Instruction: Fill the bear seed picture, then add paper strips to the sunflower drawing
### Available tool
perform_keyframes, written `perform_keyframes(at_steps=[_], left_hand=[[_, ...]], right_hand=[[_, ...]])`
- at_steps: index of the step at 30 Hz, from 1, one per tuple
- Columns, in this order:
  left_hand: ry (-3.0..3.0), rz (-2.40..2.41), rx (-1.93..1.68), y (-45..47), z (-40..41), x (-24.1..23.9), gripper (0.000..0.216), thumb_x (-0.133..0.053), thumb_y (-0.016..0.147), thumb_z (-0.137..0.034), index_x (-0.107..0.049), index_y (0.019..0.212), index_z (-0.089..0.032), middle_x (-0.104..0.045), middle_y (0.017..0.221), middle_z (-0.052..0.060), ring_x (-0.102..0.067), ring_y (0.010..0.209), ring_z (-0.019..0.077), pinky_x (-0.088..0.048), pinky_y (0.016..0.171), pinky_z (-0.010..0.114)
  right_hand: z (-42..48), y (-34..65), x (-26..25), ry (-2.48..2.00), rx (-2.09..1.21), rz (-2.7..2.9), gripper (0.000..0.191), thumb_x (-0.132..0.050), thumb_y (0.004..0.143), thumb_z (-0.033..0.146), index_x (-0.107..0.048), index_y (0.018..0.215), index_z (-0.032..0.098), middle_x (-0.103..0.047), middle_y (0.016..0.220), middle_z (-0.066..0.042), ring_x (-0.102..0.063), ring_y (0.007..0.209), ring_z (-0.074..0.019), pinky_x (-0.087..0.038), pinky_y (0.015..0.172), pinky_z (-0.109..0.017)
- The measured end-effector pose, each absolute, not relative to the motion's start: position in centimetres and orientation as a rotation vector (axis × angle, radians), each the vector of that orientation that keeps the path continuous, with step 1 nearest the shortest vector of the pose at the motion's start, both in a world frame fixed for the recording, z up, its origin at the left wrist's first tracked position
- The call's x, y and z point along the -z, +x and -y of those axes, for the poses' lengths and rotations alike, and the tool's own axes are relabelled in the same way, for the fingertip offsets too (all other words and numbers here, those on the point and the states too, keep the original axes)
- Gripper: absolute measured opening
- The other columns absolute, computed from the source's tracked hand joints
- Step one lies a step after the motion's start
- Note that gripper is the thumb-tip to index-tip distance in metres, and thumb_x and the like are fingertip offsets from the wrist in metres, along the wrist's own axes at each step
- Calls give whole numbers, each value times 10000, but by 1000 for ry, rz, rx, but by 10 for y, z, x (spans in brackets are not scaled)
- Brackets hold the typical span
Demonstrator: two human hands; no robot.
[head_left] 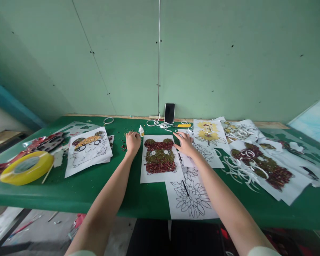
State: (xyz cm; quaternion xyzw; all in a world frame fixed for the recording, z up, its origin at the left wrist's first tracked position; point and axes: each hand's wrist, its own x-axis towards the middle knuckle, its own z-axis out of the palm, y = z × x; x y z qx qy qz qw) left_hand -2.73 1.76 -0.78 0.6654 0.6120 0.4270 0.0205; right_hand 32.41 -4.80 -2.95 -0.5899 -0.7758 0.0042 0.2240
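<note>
In the middle of the table lies a paper picture of an animal, filled with bands of dark red and green grains, with two white round eyes. My left hand is by its upper left corner with the fingers curled in; whatever they may hold is hidden. A small white glue bottle stands right beside those fingers. My right hand is at the picture's upper right edge, its fingers apart and nothing seen in them. Loose dark grains are scattered left of my left hand. Under the picture's right side lie flower line drawings.
To the left are a partly filled hamster drawing and a yellow tape roll. A phone leans on the wall, near a yellow cutter. Rightward lie a yellow flower picture, white paper strips and another grain picture.
</note>
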Motion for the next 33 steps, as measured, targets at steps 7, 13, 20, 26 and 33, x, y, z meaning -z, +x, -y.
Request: perform_keyframes(at_steps=[7,13,20,26,33], left_hand=[[2064,-1897,-1335,-27,-19,9,332,-474,899,-111,-771,778,-198,-733,950,149,-637,1017,320,-478,1067,491],[2065,-1892,-1331,-28,-19,9,343,-465,899,-108,-773,778,-198,-734,940,149,-638,1009,319,-478,1057,487],[2064,-1885,-1333,-28,-18,9,353,-465,904,-117,-790,789,-192,-728,941,160,-628,1006,325,-479,1040,494],[2069,-1888,-1337,-28,-18,9,353,-460,900,-111,-781,783,-200,-735,946,147,-633,1009,316,-477,1049,487],[2041,-1891,-1345,-26,-18,8,336,-462,892,-112,-758,767,-210,-724,934,137,-631,1011,310,-478,1064,484]], right_hand=[[49,323,28,-1638,-23,2134,738,-609,1005,462,-375,1705,455,-464,1634,-99,-450,1401,-453,-468,1048,-606],[50,322,26,-1648,-91,2107,702,-600,1002,470,-426,1681,431,-453,1653,-89,-435,1423,-457,-440,1089,-654],[50,322,28,-1628,-53,2125,719,-609,1000,490,-407,1689,453,-469,1634,-90,-445,1413,-454,-456,1076,-634],[50,320,27,-1619,-75,2110,682,-609,999,486,-466,1663,417,-480,1632,-98,-436,1423,-450,-439,1092,-633],[51,320,26,-1606,-52,2105,680,-606,997,478,-474,1660,405,-498,1607,-113,-450,1413,-444,-437,1091,-634]])
